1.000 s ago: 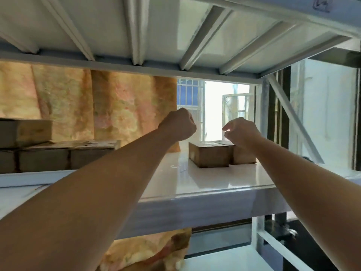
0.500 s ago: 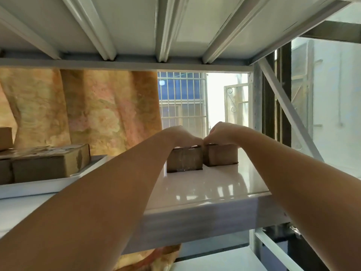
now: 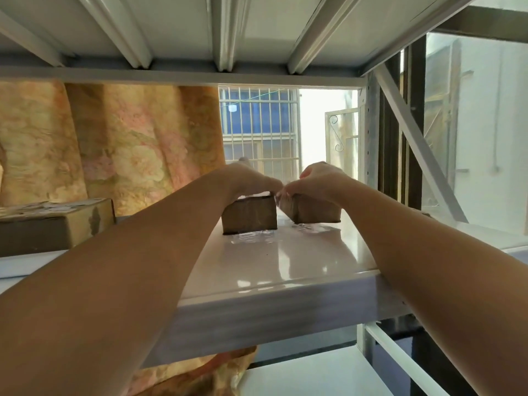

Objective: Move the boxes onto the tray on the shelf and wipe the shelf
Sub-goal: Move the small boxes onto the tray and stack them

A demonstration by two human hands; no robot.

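Left hand (image 3: 248,178) and right hand (image 3: 321,181) each clasp one of two small brown cardboard boxes (image 3: 248,218) at frame centre, fingers curled over the top — the person should raise both level.

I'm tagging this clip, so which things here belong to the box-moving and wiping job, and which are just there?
Job: left box, under the left hand; right box, held by the right hand; shelf; tray holding a larger box.
Just there: patterned cloth; barred window; metal gate.

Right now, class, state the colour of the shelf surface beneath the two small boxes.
The shelf is glossy white; head view shows it.
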